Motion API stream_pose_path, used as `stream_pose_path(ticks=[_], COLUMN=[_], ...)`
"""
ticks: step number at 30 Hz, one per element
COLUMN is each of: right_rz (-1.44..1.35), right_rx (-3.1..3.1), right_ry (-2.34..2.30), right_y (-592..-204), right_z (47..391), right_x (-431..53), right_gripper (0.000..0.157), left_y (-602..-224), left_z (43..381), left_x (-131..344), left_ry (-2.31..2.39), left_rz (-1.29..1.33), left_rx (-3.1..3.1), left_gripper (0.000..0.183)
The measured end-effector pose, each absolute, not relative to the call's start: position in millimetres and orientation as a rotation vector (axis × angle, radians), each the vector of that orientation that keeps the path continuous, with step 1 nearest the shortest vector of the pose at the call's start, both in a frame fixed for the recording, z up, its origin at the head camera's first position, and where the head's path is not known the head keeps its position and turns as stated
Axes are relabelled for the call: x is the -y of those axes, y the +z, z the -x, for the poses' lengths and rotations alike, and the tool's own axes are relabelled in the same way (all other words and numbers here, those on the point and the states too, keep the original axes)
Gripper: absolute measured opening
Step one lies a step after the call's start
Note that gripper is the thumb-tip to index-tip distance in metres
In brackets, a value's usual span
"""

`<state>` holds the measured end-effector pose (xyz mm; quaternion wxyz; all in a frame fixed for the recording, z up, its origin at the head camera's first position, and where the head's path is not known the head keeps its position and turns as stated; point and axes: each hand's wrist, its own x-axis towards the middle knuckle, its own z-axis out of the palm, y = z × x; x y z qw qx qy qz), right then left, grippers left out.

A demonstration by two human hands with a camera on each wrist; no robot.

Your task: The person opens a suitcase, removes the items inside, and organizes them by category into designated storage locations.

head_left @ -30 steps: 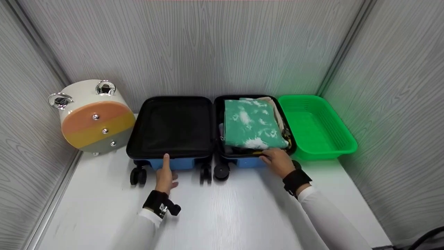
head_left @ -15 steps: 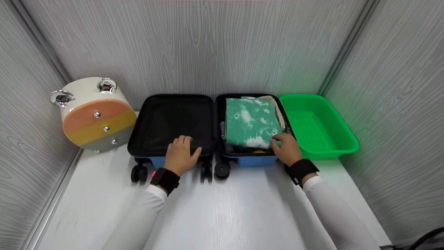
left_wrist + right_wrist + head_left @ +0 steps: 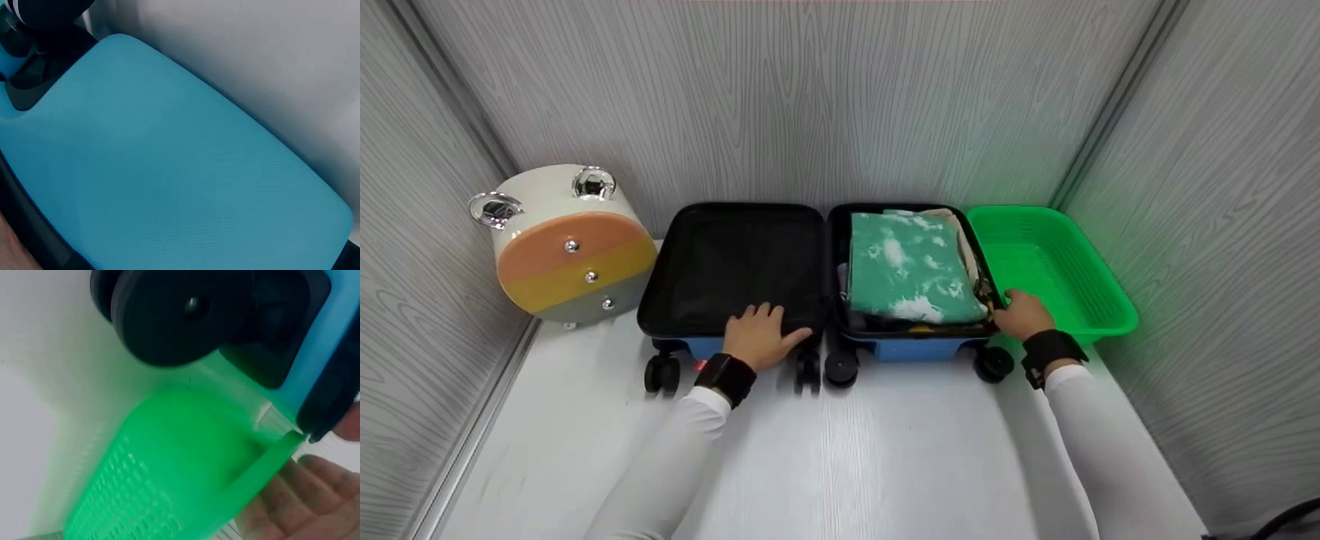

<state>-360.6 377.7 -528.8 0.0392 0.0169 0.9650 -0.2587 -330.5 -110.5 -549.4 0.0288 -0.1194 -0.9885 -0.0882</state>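
A small red tag shows beside the left black wristband, any print too small to read. The left hand rests, fingers extended, on the near rim of the open black-lined blue suitcase, which lies on the white tabletop. The right hand, fingers loosely straight, is at its right corner, beside a green plastic basket. Folded green-and-white cloth fills the right half; a striped, rounded drawer chest stands left.
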Motion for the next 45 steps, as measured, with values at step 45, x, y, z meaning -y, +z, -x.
stream_pose_path(ticks=[45], right_rz=[-0.018], right_rx=[-2.994], right_ry=[-0.471], right_y=[-543], right_z=[356], right_x=[-389], right_gripper=[0.029], left_y=[-556], left_z=[333], left_x=[111], left_ry=[-0.301], left_rz=[0.335], left_rx=[2.972], left_gripper=[0.091])
